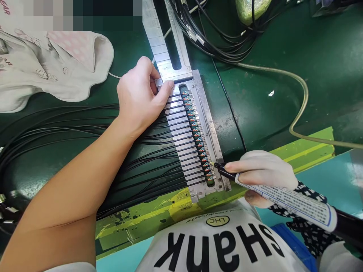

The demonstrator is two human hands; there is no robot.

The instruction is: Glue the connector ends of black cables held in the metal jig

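Note:
My left hand [143, 92] grips the upper left edge of a metal clamping fixture [177, 130], its thumb on top and the fingers curled under. A row of black cables [153, 156] enters the fixture from the left. Their stripped ends show small coloured wires at a row of connectors [200, 144] in the slot. In my right hand [263, 170] is a thick marker pen [286, 202] with a printed white label. Its black nose points left, with the tip at the connectors near the fixture's lower end; whether it touches them I cannot tell.
White printed cloth [70, 66] lies at the upper left. A coil of black cables [224, 49] sits at the top, beside a green-wrapped bundle [252, 9]. A pale hose [303, 88] curves across the right of the green table [266, 109]. Yellow tape [141, 215] lines its near edge.

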